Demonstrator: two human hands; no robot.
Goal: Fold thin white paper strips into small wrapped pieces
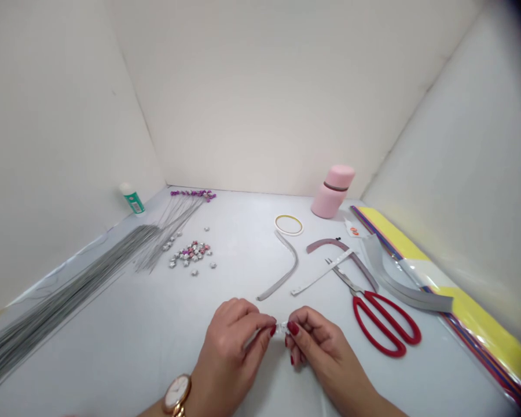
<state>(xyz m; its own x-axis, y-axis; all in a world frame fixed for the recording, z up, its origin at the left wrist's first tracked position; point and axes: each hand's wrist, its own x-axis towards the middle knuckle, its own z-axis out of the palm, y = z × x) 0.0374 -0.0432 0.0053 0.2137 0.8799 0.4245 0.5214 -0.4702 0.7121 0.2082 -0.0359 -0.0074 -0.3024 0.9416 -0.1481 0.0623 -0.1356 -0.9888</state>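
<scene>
My left hand (pixel 243 341), with a watch at its wrist, pinches one end of a small silvery-white paper strip (pixel 282 328) between thumb and forefinger. The other end is pinched by my right hand (pixel 315 341), whose remaining fingers curl underneath. Only a short shiny bit shows between the fingertips; the rest is hidden. Just beyond my hands lies a curved bundle of grey strips (pixel 286 275). A narrow white strip (pixel 321 272) rests beside it, crossing the scissors (pixel 375 318) with red handles near their tips. Small folded paper stars (pixel 193 253), silver and pink, are heaped to the left.
Long grey wires (pixel 78 289) run along the left side. Purple stars on wire stems (pixel 193 195) lie at the back, near a glue bottle (pixel 132 200). A tape roll (pixel 289 225), a pink flask (pixel 333 191), grey strips (pixel 399 289) and yellow-topped sheets (pixel 473 318) occupy the right.
</scene>
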